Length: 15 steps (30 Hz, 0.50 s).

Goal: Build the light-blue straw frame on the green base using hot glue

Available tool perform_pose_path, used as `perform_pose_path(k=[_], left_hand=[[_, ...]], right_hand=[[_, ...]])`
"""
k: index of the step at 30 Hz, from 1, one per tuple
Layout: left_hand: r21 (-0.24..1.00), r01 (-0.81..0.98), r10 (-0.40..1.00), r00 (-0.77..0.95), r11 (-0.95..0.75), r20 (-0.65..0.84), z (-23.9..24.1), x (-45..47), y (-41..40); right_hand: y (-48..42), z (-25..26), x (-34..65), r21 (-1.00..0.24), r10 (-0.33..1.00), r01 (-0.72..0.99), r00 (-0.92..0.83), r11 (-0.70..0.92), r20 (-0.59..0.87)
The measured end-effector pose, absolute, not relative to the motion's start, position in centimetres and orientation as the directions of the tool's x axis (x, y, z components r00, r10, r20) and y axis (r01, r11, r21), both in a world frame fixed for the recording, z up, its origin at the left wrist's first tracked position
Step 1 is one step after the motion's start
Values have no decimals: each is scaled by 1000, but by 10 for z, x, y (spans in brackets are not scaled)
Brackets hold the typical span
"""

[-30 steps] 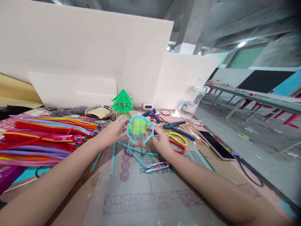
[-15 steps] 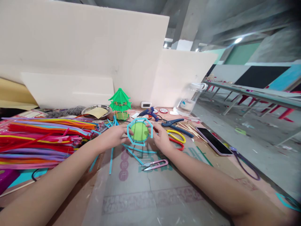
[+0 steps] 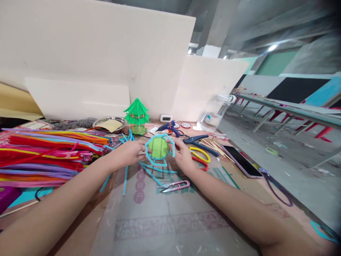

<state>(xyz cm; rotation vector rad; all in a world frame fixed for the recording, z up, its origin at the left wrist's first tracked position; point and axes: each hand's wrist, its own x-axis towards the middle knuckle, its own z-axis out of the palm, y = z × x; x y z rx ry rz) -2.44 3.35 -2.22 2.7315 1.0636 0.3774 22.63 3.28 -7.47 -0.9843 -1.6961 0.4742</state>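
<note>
– Looking at what?
– At a light-blue ring (image 3: pixel 161 135), angular, slim and straight-sided.
– Closed all round?
– No, gapped at lower right.
– Set around anything?
– Around a flat, round, light-green disc (image 3: pixel 157 148), crossed by darker upright bands and turned nearly face-on.
– Placed where?
– Held up just below and left of the frame's centre.

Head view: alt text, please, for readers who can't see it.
A person's left hand and right hand hold a blue polygonal frame, a green disc showing inside it, over a table. Pink snips lie in front; a green tiered model stands behind.
</note>
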Motion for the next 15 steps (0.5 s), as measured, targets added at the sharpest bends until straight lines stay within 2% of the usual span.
perform_pose_path(k=[4, 9, 15], left_hand=[[277, 631, 684, 706, -725, 183, -21, -24, 33], [217, 645, 679, 715, -733, 168, -23, -24, 33], [201, 714, 742, 643, -671, 191, -17, -35, 38]], right_hand=[[32, -74, 226, -723, 803, 384, -92, 574, 589], [32, -73, 227, -706, 782, 372, -95, 602, 616], [31, -74, 227, -720, 798, 389, -74, 575, 598]])
